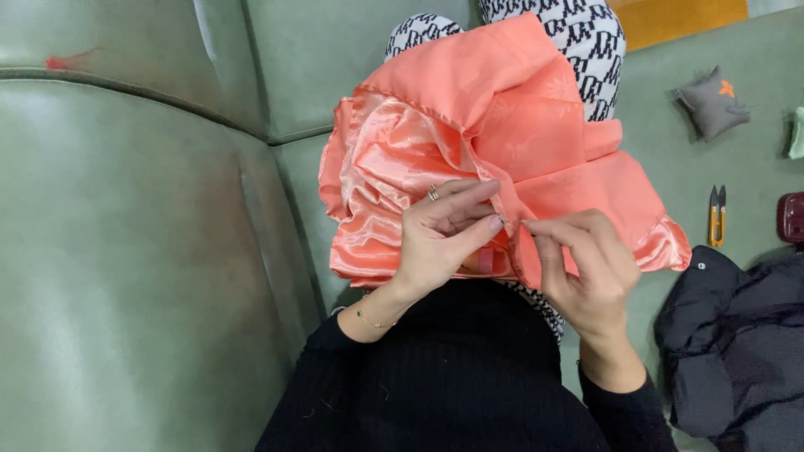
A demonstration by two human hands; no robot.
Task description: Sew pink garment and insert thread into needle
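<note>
Coral-orange satin garment [494, 125]: bunched and gathered in the person's lap, shiny side showing at left, duller folds at right. It lies over black-and-white patterned trousers [590, 42] and spreads toward the green sofa seat [151, 251].

Left hand [440, 238]: fingers curled, thumb and forefinger pinched together on a fold of the garment near its lower middle edge. A ring sits on one finger; a thin bracelet circles the wrist.

Right hand [586, 268]: thumb and forefinger pressed together on the fabric edge, just beside the left fingertips. Whether a needle or thread is held between them cannot be told; too small to see.

Both hands nearly touch at the same seam. Black ribbed sleeves cover both forearms.

Surroundings, to the person's right on the sofa:
- small yellow-handled thread snips [717, 216], lying flat, well apart from the hands;
- grey pincushion [712, 105] with an orange mark, farther up;
- dark red object [791, 218] at the frame edge, partly cut off;
- black jacket [737, 343] heaped near the right elbow.

An orange patch [678, 18] shows at top.
</note>
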